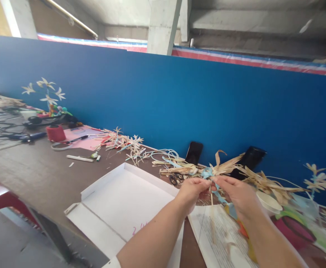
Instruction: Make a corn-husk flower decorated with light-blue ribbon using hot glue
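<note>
My left hand (193,190) and my right hand (233,191) meet fingertip to fingertip above the table, both closed in a pinch. Between them they hold a thin pale stick (213,219), which hangs down over a printed sheet (204,230). Light blue strips (207,172) show just behind and below the fingertips; whether they are tied to the stick I cannot tell. Right behind the hands lie dried husk strips (229,165). Black-handled scissors (176,178) rest to the left of my left hand.
An open white box (123,201) lies left of my arms. A phone (194,152) leans on the blue partition (151,100). Husk flowers (135,143), a red thread spool (55,133) and a glue gun (33,137) are farther left. A magenta container (295,230) stands at right.
</note>
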Demonstrator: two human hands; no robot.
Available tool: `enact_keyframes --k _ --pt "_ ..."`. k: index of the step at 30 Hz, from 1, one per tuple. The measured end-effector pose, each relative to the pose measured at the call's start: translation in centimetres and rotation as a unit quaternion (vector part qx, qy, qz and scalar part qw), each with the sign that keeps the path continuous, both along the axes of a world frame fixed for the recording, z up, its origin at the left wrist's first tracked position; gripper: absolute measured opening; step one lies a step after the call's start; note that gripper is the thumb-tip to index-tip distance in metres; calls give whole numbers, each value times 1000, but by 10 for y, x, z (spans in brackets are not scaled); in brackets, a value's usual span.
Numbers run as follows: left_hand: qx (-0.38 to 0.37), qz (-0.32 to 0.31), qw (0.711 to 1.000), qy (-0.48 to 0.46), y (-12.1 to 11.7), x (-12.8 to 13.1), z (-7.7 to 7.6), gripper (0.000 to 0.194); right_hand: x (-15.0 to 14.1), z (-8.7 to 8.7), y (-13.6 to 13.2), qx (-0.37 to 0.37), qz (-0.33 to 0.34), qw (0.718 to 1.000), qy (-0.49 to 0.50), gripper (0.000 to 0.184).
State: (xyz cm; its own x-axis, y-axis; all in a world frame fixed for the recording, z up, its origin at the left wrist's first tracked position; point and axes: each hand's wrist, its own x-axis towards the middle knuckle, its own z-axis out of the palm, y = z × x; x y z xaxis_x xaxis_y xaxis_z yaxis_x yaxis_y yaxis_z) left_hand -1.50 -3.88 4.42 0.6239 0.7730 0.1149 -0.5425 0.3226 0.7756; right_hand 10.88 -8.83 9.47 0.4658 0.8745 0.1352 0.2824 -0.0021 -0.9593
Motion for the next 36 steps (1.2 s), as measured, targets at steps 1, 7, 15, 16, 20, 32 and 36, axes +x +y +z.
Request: enact_keyframes --k 1,7,15,16,20,32,36 --pt "-8 -5 1000 -4 1 0 -1 38 0 0 0 0 6 1000 3 33" --pt "-15 6 1000 0 3 2 -2 39 3 -2 -1 -12 23 1000 -7 35" --pt "6 66 997 33 0 4 0 38 -4 -1 -6 -26 27 999 0 33" --pt "8 75 996 38 -1 4 1 38 -4 -1 -7 -26 30 999 -4 33" --pt "19 104 993 58 -2 6 3 35 -4 -2 -7 -32 15 998 -43 32" --pt "23 150 984 97 0 8 2 21 -2 -11 -7 14 -28 970 -241 30" --pt "26 170 979 110 1 8 -1 19 -6 -17 -4 37 -55 964 -258 30"
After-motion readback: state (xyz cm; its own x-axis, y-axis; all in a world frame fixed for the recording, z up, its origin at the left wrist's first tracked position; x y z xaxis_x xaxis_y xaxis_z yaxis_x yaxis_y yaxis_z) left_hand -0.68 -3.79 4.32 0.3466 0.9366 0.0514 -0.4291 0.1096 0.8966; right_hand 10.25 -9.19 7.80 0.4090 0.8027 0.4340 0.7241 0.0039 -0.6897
